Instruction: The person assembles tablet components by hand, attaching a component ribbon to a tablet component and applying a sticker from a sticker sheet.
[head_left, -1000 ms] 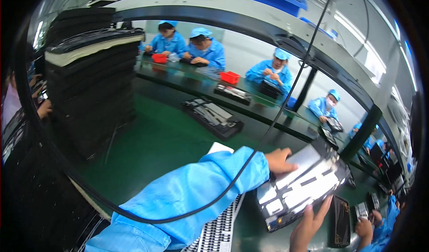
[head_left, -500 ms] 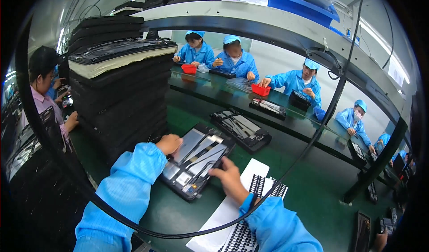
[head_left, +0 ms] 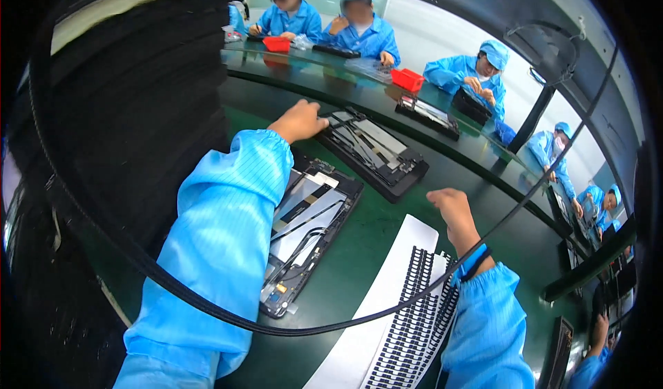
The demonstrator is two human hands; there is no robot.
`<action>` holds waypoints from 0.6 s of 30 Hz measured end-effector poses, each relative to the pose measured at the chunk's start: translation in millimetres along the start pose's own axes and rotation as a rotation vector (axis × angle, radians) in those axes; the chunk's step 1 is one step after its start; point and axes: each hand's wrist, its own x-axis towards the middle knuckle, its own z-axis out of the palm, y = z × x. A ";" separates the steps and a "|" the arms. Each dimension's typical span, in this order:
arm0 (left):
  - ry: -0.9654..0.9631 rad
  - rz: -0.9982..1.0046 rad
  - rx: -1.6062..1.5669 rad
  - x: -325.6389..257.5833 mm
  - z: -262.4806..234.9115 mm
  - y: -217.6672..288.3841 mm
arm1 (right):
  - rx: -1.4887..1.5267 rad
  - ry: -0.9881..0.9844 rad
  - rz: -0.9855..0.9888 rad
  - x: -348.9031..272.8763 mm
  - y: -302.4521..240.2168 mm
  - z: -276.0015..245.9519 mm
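- Head view: the left hand (head_left: 298, 120) reaches across the green table (head_left: 387, 230), fingers curled on the near corner of the far black tray (head_left: 373, 154), seemingly to grip it; whether it grasps is unclear.
- The right hand (head_left: 452, 211) hovers loosely curled, empty, above a white sheet of black strips (head_left: 400, 306).
- A second open tray (head_left: 307, 230), showing silver panels and cables, lies flat beneath the left sleeve.

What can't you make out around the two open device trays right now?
Head view:
- Near tray: its left side hidden under the left sleeve.
- Left hand: fingertips hidden at the far tray, contact unclear.
- Sticker sheet: lower end cut off by the frame edge.
- Right hand: palm faces away, grip unclear.
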 end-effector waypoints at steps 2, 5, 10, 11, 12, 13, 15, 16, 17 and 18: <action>0.085 -0.104 -0.031 30.2 23.8 -18.5 | -0.094 0.029 0.106 10.8 -7.1 12.0; -0.003 -0.226 -0.025 53.4 60.8 -21.4 | -0.519 0.180 0.308 29.3 -2.4 40.1; -0.217 -0.369 -0.420 53.8 47.2 -9.6 | -0.301 0.283 0.283 53.6 2.6 65.6; -0.180 -0.362 -0.446 53.7 54.2 -17.3 | -0.294 0.281 0.272 59.8 12.8 69.6; -0.144 -0.342 -0.484 55.4 63.8 -17.3 | 0.059 0.302 0.224 66.8 30.2 67.2; -0.045 -0.367 -0.407 40.0 48.5 -8.6 | 0.421 0.289 0.155 59.9 17.5 69.1; 0.084 -0.341 -0.420 18.5 23.4 11.7 | 0.563 0.337 -0.037 40.4 -0.7 62.0; 0.137 -0.309 -0.440 15.2 20.7 28.5 | 0.556 0.411 -0.085 35.1 -4.4 51.2; 0.184 -0.260 -0.504 12.7 19.4 41.0 | 0.642 0.392 -0.147 24.6 -9.5 33.8; 0.216 -0.240 -0.497 8.6 7.8 45.7 | 0.739 0.345 -0.212 6.2 -29.1 21.3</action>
